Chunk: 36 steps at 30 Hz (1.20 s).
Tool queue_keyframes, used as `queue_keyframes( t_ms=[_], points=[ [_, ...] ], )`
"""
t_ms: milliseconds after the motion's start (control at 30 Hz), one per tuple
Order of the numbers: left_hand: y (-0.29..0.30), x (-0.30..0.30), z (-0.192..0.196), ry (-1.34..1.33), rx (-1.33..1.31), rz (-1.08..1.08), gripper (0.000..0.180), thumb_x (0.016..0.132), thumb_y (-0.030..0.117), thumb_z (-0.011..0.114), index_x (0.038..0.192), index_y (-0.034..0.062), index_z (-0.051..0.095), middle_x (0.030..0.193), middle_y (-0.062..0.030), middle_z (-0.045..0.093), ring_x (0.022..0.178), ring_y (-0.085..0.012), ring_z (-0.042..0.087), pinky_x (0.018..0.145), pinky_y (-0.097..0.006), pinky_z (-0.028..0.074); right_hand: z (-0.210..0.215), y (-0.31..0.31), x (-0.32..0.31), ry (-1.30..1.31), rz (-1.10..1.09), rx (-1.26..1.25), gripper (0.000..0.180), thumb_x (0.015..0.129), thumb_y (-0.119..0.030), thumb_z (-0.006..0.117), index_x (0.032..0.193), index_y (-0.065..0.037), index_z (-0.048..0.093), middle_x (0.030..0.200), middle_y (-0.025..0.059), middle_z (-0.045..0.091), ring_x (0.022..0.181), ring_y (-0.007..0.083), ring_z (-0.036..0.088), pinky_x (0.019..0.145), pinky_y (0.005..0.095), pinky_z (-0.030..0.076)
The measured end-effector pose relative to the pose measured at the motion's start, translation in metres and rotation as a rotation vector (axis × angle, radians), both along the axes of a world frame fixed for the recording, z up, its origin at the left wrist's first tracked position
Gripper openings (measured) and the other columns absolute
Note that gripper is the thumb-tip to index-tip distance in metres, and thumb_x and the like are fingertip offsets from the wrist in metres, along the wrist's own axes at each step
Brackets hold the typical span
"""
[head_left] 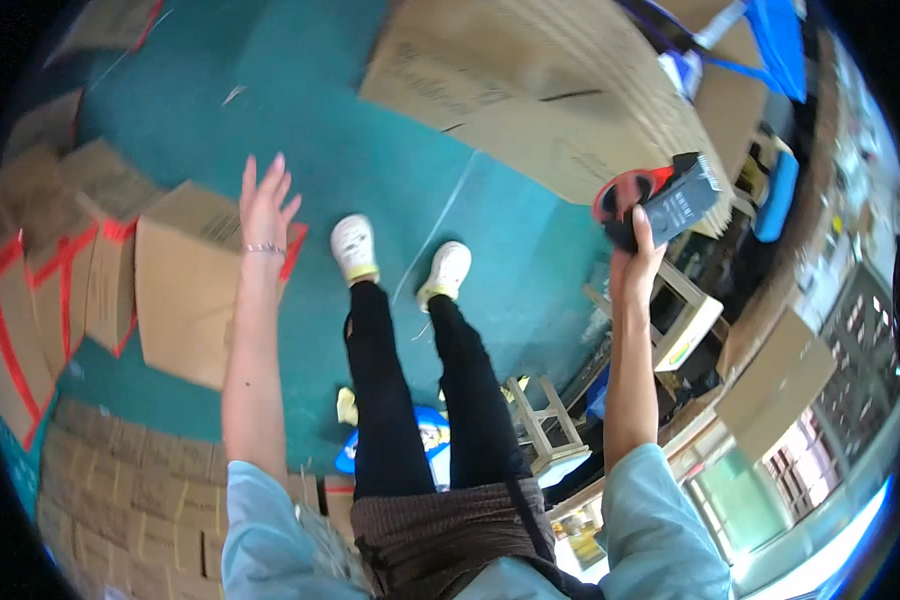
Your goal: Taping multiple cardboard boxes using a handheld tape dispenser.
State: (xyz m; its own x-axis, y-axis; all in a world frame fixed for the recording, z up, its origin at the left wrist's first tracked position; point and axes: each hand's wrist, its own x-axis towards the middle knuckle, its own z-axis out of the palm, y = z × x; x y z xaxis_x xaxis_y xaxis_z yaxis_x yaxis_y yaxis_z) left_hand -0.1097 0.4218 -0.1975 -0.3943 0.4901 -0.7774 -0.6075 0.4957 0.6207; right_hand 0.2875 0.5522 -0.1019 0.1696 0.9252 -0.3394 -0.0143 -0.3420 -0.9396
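My left hand is raised above the green floor with its fingers spread, holding nothing, near a brown carton sealed with red tape. To the right, my right hand grips a black tape dispenser. A roll of red tape shows at its left side, partly behind my fingers and slightly blurred. Just beyond the dispenser lies a stack of flattened cardboard, apart from my left hand.
More red-taped cartons stand at the left, and many stacked cartons lie behind them. A wooden stool is under my right forearm; another stool and a blue seat are near my legs. A cluttered bench runs along the right.
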Motion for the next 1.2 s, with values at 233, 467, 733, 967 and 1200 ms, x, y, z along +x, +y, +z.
queue_keyframes(
  t_ms=[233, 467, 733, 967, 1200],
  points=[
    [0.24, 0.207, 0.054, -0.067, 0.118, -0.196, 0.142, 0.064, 0.061, 0.077, 0.14, 0.0023, -0.027, 0.154, -0.0194, -0.006, 0.141, -0.0394, 0.006, 0.104, -0.065, 0.023, -0.03, 0.101, 0.118, -1.494, 0.698, 0.497, 0.037, 0.058, -0.015, 0.075, 0.087, 0.004, 0.062, 0.094, 0.0227, 0.063, 0.097, 0.0369, 0.059, 0.098, 0.0455, 0.039],
    [0.185, 0.234, -0.024, 0.401, 0.147, -0.001, 0.101, 0.079, 0.024, 0.066, 0.147, 0.0057, -0.006, 0.145, -0.0193, 0.026, 0.127, -0.0302, 0.036, 0.098, -0.043, 0.037, 0.0, 0.033, 0.094, -1.304, 0.78, 0.48, 0.04, 0.054, -0.009, 0.071, 0.09, 0.002, 0.058, 0.1, 0.0203, 0.062, 0.1, 0.034, 0.059, 0.099, 0.0425, 0.038],
    [0.002, 0.205, 0.026, 0.718, 0.027, -0.387, 0.099, 0.069, -0.01, 0.058, 0.149, 0.0028, 0.002, 0.147, -0.0192, 0.027, 0.132, -0.0273, 0.033, 0.109, -0.034, 0.025, 0.053, -0.047, 0.115, -1.019, 0.851, 0.113, 0.037, 0.057, -0.011, 0.075, 0.088, 0.002, 0.06, 0.081, 0.0217, 0.061, 0.087, 0.0384, 0.06, 0.089, 0.0415, 0.042],
    [-0.04, 0.123, 0.082, 0.854, -0.221, -0.778, 0.098, 0.066, -0.014, 0.052, 0.149, 0.004, 0.003, 0.152, -0.023, 0.018, 0.13, -0.0379, 0.04, 0.104, -0.033, 0.035, 0.035, -0.09, 0.202, -1.008, 0.265, -0.293, 0.041, 0.072, -0.023, 0.078, 0.1, 0.003, 0.064, 0.098, 0.0207, 0.066, 0.086, 0.0343, 0.064, 0.087, 0.0382, 0.048],
    [-0.016, 0.148, -0.026, 1.471, -0.748, -1.666, 0.096, 0.075, 0.009, 0.063, 0.15, 0.0118, 0.004, 0.156, -0.0173, -0.001, 0.139, -0.0482, 0.011, 0.106, -0.058, 0.028, -0.024, -0.127, 0.062, -1.078, 0.757, -0.061, 0.043, 0.068, -0.027, 0.074, 0.093, 0.005, 0.061, 0.092, 0.0223, 0.063, 0.1, 0.039, 0.057, 0.099, 0.0456, 0.038]
  ],
)
